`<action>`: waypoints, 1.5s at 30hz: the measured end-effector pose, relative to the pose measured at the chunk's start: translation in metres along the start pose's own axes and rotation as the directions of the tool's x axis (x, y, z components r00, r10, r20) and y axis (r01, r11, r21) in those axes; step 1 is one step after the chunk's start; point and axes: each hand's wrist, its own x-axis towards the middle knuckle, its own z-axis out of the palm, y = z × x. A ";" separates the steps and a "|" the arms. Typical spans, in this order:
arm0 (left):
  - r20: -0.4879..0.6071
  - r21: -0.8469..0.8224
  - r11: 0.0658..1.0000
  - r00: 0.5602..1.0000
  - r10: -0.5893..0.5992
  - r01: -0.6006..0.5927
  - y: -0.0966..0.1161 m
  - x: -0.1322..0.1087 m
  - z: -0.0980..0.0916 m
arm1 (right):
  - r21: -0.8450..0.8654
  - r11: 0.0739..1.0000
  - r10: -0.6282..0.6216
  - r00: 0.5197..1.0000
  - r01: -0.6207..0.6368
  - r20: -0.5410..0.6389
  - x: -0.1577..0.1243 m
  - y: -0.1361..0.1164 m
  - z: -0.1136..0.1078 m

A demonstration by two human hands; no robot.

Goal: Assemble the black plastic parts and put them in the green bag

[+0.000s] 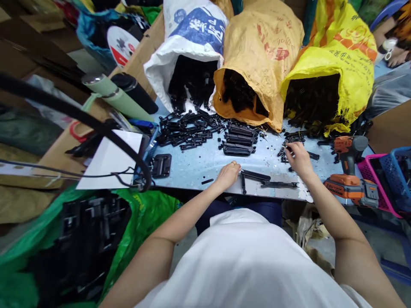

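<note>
My left hand (pixel 228 174), fingers drawn together, rests at the table's front beside the left end of a black jointed plastic arm (pixel 256 175). Whatever it may grip is hidden. This arm lies partly unfolded, with one short leg pointing toward me and a forked black piece (pixel 281 184) extending right. Farther right, my right hand (pixel 299 157) pinches at a pile of small black parts (pixel 294 137); what sits between its fingertips is too small to name. Several folded black arms (pixel 239 140) lie in a stack between and beyond my hands.
White (pixel 157 64), orange (pixel 272 98) and yellow (pixel 356 81) sacks of black parts line the back. An orange cordless drill (pixel 348 164) stands right, by a pink basket (pixel 369 164). Loose black links (pixel 186 130), a black square part (pixel 161 165) and a green bottle (pixel 118 98) are left.
</note>
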 end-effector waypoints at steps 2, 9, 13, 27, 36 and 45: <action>0.075 0.074 0.996 0.996 0.046 -0.052 0.008 0.003 -0.006 | 0.028 1.000 0.001 0.997 0.001 -0.075 -0.011 -0.002 -0.017; 0.148 0.121 0.979 0.979 0.143 -0.162 0.025 0.010 -0.010 | 0.165 0.986 -0.017 0.984 -0.013 0.179 -0.048 -0.018 0.002; 0.124 0.080 0.993 0.990 0.072 -0.082 0.022 0.009 -0.006 | 0.193 0.979 0.027 0.983 -0.063 0.183 -0.061 -0.026 0.031; 0.035 0.042 0.997 0.997 0.063 -0.065 0.019 0.004 0.006 | 0.006 0.831 0.310 0.454 -0.556 -0.835 -0.053 0.044 -0.125; -0.049 0.024 0.999 0.998 0.029 -0.028 0.016 0.000 0.008 | 0.202 0.979 -0.030 0.999 0.026 0.017 -0.077 -0.035 0.023; 0.065 -0.011 0.905 0.903 0.426 -0.426 0.062 0.016 0.030 | 0.082 0.987 -0.142 0.987 0.136 0.076 -0.090 -0.024 0.051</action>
